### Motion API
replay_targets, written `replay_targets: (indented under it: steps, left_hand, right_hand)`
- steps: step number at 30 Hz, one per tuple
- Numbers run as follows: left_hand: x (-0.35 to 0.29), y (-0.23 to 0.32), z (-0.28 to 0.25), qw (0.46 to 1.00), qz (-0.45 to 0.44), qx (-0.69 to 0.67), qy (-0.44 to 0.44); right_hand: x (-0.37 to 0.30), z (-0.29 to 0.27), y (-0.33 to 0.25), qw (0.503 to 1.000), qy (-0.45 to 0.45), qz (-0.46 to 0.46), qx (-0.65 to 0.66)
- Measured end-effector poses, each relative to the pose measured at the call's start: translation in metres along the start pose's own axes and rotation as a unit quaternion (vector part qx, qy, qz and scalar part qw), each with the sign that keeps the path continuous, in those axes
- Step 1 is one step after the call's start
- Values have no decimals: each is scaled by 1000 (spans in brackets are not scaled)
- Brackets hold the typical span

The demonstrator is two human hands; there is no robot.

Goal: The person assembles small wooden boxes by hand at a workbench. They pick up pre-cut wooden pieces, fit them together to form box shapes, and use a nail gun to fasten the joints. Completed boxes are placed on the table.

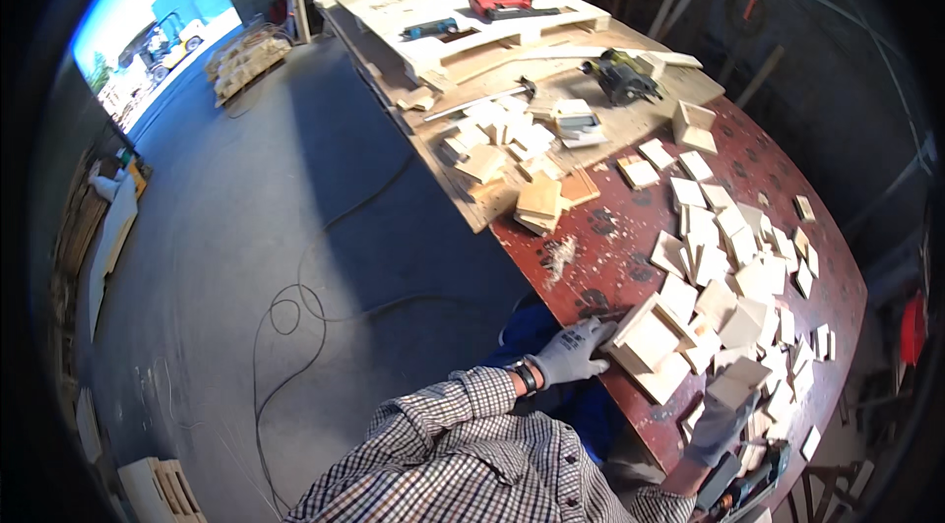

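My left hand (574, 353), in a pale grey work glove, is at the near edge of the red-brown table (551, 272). Its thumb and fingers close on the left side of a small open wooden box (645, 334). Farther right, my right hand (717, 432), also gloved, grips a squarish wooden piece (738, 382) from below; its fingers are partly hidden. Around both hands lies a heap of small pale wooden boards (753, 282), some loose and some leaning on each other.
A cordless power tool (758, 484) lies by the near right table corner. Beyond, a wooden bench carries a hammer (482, 100), a circular saw (622, 77), a red nail gun (507, 4) and a blue tool (430, 28). A cable (320, 316) loops across the floor.
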State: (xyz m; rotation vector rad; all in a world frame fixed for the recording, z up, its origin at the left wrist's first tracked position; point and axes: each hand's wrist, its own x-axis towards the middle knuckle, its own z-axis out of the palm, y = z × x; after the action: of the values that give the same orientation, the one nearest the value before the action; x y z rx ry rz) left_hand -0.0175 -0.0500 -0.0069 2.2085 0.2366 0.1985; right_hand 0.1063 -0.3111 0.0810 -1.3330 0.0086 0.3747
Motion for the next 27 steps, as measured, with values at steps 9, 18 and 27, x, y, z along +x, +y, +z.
replay_targets:
  steps: [9, 18, 27]
  left_hand:
    - [23, 10, 15, 990, -2, 131, 59]
    - [35, 16, 6, 993, -6, 112, 31]
    - [34, 6, 11, 993, 5, 118, 28]
  right_hand:
    - [-8, 19, -9, 726, -97, -400, -550]
    - [46, 58, 17, 593, -193, -447, -641]
    - [7, 41, 24, 664, -38, -405, -627]
